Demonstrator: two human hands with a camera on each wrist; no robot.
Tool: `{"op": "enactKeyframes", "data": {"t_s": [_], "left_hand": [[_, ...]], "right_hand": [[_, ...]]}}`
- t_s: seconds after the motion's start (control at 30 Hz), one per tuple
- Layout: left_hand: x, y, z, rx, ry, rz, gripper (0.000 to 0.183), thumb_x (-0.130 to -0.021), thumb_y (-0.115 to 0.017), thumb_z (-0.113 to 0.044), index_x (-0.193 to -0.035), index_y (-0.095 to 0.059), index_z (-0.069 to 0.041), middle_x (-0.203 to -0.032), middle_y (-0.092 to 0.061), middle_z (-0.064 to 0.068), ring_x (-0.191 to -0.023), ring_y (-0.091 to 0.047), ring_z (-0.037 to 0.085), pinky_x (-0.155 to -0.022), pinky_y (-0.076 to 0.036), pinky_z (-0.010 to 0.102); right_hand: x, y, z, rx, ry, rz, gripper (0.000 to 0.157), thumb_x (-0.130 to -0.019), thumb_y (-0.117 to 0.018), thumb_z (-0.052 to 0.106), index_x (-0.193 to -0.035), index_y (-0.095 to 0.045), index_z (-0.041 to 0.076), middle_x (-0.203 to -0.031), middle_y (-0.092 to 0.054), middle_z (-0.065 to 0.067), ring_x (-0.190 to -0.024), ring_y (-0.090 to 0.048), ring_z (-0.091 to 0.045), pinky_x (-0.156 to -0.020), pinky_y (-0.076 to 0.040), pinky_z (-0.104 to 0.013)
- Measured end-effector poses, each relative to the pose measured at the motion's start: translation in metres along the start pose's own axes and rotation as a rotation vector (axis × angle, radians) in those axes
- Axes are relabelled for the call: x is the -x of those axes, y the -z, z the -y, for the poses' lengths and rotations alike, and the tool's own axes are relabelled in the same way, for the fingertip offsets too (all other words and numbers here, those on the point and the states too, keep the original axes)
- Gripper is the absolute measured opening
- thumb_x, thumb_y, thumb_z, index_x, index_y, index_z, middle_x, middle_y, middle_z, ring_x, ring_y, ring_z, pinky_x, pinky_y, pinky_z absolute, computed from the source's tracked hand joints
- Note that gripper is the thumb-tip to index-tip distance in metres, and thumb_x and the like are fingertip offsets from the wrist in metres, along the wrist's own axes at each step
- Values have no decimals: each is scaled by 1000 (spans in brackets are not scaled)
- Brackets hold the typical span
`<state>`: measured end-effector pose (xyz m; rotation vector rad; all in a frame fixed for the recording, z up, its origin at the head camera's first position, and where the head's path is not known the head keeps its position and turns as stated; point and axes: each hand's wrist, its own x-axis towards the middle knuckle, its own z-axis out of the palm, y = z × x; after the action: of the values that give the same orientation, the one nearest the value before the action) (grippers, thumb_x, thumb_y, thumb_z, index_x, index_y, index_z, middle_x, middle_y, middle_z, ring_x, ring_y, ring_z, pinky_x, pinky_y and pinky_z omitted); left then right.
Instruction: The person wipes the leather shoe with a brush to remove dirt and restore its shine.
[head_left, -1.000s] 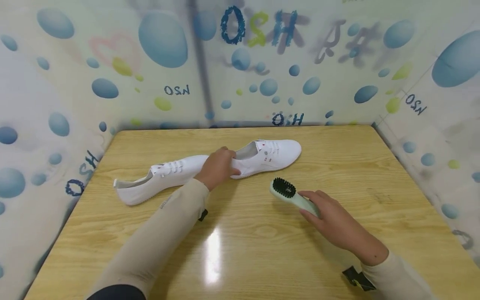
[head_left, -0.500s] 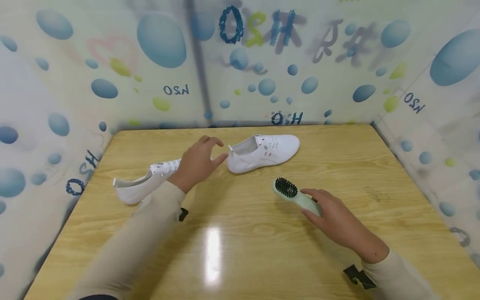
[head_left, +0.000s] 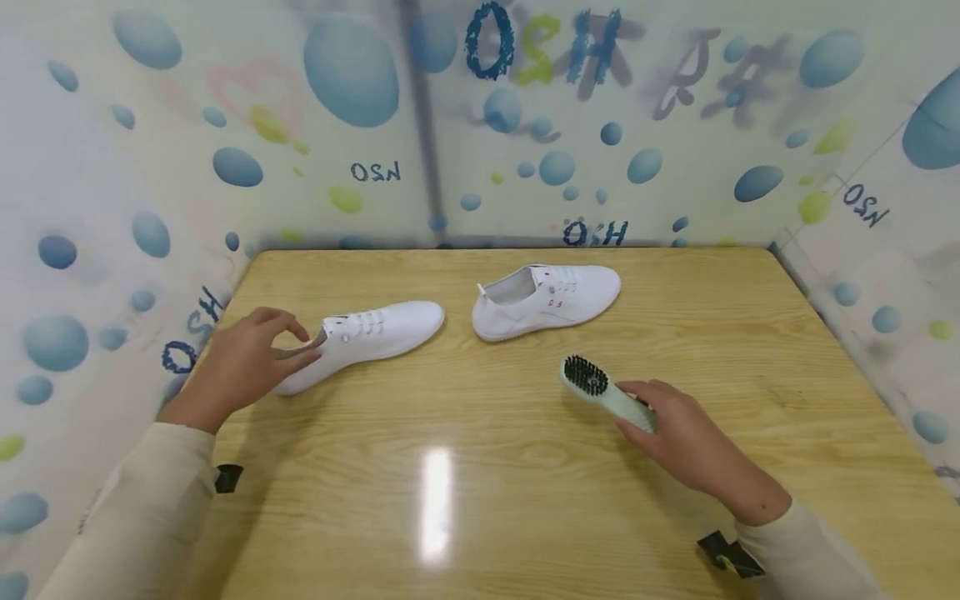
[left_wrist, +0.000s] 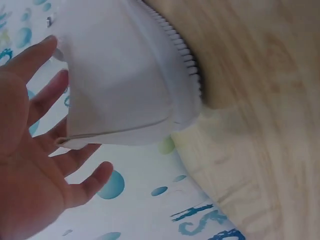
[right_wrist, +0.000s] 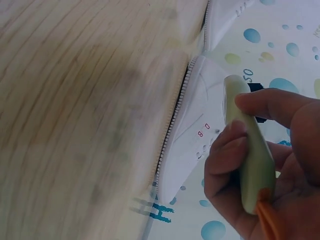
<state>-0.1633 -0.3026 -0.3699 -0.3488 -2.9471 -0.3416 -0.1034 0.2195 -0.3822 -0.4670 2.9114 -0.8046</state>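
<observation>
On the left of the table lies a white lace-up shoe (head_left: 382,329), its toe to the right. My left hand (head_left: 238,360) is at this shoe's heel, which it partly hides. In the left wrist view the fingers are spread beside the shoe's heel part (left_wrist: 117,75) and not closed round it; whether they touch it I cannot tell. A second white shoe (head_left: 555,307) lies further right and a little farther back. My right hand (head_left: 686,437) grips the pale green handle of a brush (head_left: 626,406), its black bristles facing up, above the table in front of the second shoe.
The wooden table (head_left: 510,467) reaches back to a wall (head_left: 480,150) printed with blue and green drops. Similar walls stand at both sides. A glare streak lies on the tabletop in front. An orange cord or strap (right_wrist: 269,220) crosses the right palm.
My left hand has let go of the right shoe's heel and moved left to the left shoe's heel. The right hand still holds the brush. The head view has shifted slightly.
</observation>
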Motion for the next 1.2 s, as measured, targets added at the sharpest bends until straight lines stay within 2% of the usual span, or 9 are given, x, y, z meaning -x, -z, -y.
{"op": "enactKeyframes", "data": {"t_s": [0.13, 0.2, 0.27, 0.4, 0.57, 0.8, 0.97, 1.07, 1.2], "left_hand": [[-1, -7, 5, 49, 38, 176, 29, -91, -73, -37, -103, -73, -10, -130, -58, 25, -93, -67, 38, -76, -54, 52], [-2, -9, 5, 74, 58, 221, 31, -92, -73, -31, -110, -72, -5, -131, -59, 27, -99, -66, 41, -82, -53, 54], [-3, -10, 4, 86, 68, 234, 33, -92, -72, -26, -114, -71, -1, -128, -61, 26, -105, -65, 42, -86, -53, 55], [-2, -12, 2, 91, 47, 210, 33, -92, -72, -18, -117, -70, 3, -121, -67, 25, -105, -66, 42, -88, -53, 56], [6, -17, -6, 89, 4, 140, 28, -91, -73, -15, -115, -70, 0, -116, -69, 21, -100, -68, 39, -82, -54, 55], [26, -24, -18, 63, -127, 69, 24, -87, -78, -14, -109, -72, -7, -110, -72, 10, -89, -72, 28, -74, -57, 46], [40, -24, -24, 134, -195, 85, 13, -83, -80, -10, -91, -71, -14, -111, -73, 6, -95, -72, 25, -75, -59, 39], [45, -25, -31, 187, -229, 105, 21, -82, -81, -8, -80, -64, -21, -112, -73, 4, -99, -72, 24, -75, -58, 35], [47, -26, -45, 235, -279, 131, 29, -82, -81, -7, -76, -59, -24, -113, -73, 3, -98, -72, 23, -71, -57, 30]], "right_hand": [[0, 2, -1, -7, -3, 8, 45, -90, -73, 14, -131, -60, 0, -103, -66, -11, -79, -54, -14, -61, -44, -23], [0, 2, -1, -10, 4, 9, 45, -90, -73, 14, -131, -60, 0, -102, -66, -11, -78, -53, -13, -60, -43, -23], [0, 2, -1, -12, 10, 7, 45, -90, -73, 14, -131, -60, 0, -103, -66, -11, -79, -53, -13, -60, -43, -23], [1, 1, 0, -7, 9, 6, 45, -90, -73, 14, -131, -60, -1, -104, -66, -11, -80, -54, -13, -61, -43, -23], [2, 1, 0, 1, 4, 5, 45, -90, -73, 14, -131, -59, -1, -105, -66, -12, -82, -56, -14, -62, -44, -23], [2, 2, 2, -17, -9, 14, 45, -92, -71, 14, -132, -58, -1, -106, -66, -13, -83, -56, -15, -62, -44, -24], [0, 2, 2, -22, -31, 28, 44, -91, -73, 15, -129, -59, 0, -103, -66, -13, -80, -58, -15, -61, -47, -25], [-1, 2, 2, -54, -51, 59, 42, -90, -73, 14, -127, -57, 0, -101, -66, -14, -75, -58, -14, -56, -48, -25], [-1, 1, 3, -129, -80, 119, 43, -92, -69, 11, -128, -49, 0, -96, -66, -14, -62, -59, -12, -48, -49, -23]]}}
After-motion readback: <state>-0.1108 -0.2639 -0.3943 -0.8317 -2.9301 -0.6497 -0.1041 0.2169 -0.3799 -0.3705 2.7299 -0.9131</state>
